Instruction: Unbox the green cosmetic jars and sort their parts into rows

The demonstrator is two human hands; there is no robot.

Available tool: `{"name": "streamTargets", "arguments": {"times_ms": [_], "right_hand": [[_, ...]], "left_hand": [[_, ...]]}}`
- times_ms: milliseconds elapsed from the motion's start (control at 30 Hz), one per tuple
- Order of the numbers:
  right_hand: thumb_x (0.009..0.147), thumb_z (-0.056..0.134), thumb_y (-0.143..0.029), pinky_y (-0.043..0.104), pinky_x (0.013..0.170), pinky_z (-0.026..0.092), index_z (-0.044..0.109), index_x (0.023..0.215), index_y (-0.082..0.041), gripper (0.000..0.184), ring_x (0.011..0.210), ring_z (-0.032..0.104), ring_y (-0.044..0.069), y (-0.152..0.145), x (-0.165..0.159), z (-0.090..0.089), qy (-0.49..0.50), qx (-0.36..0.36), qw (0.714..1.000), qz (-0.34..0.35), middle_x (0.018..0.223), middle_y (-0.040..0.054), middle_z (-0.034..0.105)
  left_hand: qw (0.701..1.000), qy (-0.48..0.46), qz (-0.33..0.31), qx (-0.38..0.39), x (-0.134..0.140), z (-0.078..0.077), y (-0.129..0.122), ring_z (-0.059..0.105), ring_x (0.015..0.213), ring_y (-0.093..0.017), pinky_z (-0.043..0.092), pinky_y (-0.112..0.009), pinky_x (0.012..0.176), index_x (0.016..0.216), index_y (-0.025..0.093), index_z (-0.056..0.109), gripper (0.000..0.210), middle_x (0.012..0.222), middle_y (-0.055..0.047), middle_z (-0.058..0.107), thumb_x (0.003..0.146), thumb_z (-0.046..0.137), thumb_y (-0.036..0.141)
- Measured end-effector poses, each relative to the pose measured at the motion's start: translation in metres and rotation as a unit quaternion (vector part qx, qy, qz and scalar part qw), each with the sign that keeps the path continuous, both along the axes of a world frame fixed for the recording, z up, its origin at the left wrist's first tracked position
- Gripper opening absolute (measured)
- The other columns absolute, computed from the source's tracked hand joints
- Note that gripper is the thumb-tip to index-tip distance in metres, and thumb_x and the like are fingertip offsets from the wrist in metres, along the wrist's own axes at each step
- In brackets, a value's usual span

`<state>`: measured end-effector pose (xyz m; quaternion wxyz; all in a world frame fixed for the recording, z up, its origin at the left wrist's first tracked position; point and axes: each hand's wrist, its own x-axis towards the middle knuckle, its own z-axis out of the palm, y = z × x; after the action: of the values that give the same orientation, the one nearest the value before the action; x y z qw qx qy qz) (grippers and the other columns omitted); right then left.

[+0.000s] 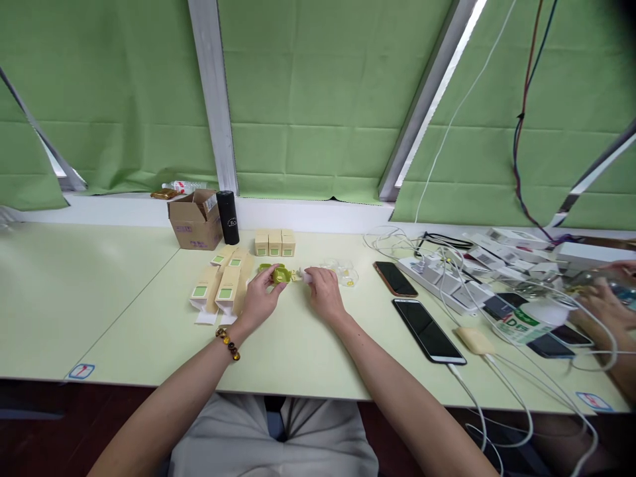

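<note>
My left hand (260,297) is closed round a small open green plastic case (281,274), pinched between thumb and fingers. My right hand (325,293) pinches a small whitish, see-through piece (307,277) close to the case's right side. Some yellowish bits show between the two hands; what they are is too small to tell. Beyond my right hand lies a clear plastic tray (348,274) with something yellow in it. To the left of my left hand lie several long cream cartons (229,283) with green labels, their near flaps open.
Three cream cartons (275,243) stand behind my hands. A brown cardboard box (195,222) and a black bottle (227,217) are at the back left. Phones (428,329), a power strip (444,285), tangled white cables and a white bottle (534,319) crowd the right. Another person's hand (603,308) is far right.
</note>
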<state>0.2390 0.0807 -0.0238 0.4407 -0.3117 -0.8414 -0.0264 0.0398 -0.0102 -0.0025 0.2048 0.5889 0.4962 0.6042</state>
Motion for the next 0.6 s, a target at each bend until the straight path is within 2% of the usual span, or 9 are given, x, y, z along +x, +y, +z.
{"name": "streamTargets", "arguments": {"times_ms": [233, 433, 600], "right_hand": [[0.087, 0.047, 0.001, 0.046, 0.097, 0.042, 0.061, 0.127, -0.021, 0.048, 0.114, 0.055, 0.031, 0.0085, -0.0040, -0.0056, -0.034, 0.021, 0.998, -0.041, 0.110, 0.0099, 0.074], [0.082, 0.051, 0.003, 0.045, 0.099, 0.039, 0.058, 0.133, -0.018, 0.056, 0.118, 0.053, 0.033, 0.0100, -0.0050, -0.0081, -0.073, -0.011, 0.995, -0.070, 0.111, 0.0114, 0.076], [0.079, 0.055, 0.001, 0.046, 0.098, 0.040, 0.058, 0.132, -0.019, 0.056, 0.119, 0.053, 0.034, 0.0070, -0.0050, -0.0056, -0.071, -0.019, 0.996, -0.060, 0.113, 0.0120, 0.075]], "left_hand": [[1.000, -0.002, 0.004, -0.009, -0.0003, 0.0000, -0.0004, 0.071, 0.115, -0.022, 0.058, -0.041, 0.104, 0.140, 0.022, 0.062, 0.049, 0.136, -0.012, 0.069, 0.093, 0.071, 0.033], [1.000, -0.006, 0.002, -0.011, 0.0007, 0.0038, -0.0027, 0.070, 0.117, -0.023, 0.056, -0.041, 0.107, 0.139, 0.022, 0.064, 0.049, 0.134, -0.011, 0.070, 0.092, 0.073, 0.031], [1.000, -0.015, 0.003, -0.007, 0.0000, 0.0005, -0.0003, 0.070, 0.115, -0.023, 0.056, -0.042, 0.106, 0.138, 0.023, 0.065, 0.048, 0.134, -0.012, 0.070, 0.092, 0.073, 0.031]]}}
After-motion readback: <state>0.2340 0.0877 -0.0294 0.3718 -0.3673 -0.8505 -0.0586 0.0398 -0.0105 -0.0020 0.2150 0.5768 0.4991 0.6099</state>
